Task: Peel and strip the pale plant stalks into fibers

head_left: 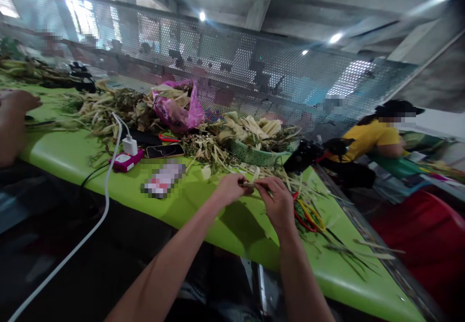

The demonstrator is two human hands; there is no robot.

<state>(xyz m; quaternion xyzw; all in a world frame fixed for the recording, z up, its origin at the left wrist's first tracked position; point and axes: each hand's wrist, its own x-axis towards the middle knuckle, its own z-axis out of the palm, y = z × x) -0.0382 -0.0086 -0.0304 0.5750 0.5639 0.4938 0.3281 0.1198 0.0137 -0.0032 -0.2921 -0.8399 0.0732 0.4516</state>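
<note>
My left hand (228, 190) and my right hand (278, 201) are closed together on a thin pale plant stalk (250, 184), held just above the bright green table (196, 201). The stalk runs between the two hands, each pinching one end. Just beyond my right hand lie red-and-yellow-handled scissors (308, 215) among loose green strips and husk scraps. A green woven basket (252, 155) piled with pale husks stands behind my hands.
A pink plastic bag (178, 106) sits in a heap of dried leaves. A phone (165, 150), a pink power bank (125, 161) and a white charger cable (105, 201) lie left. Another person's arm (12, 118) rests far left; a person in yellow (366, 140) sits right. Perforated metal screen behind.
</note>
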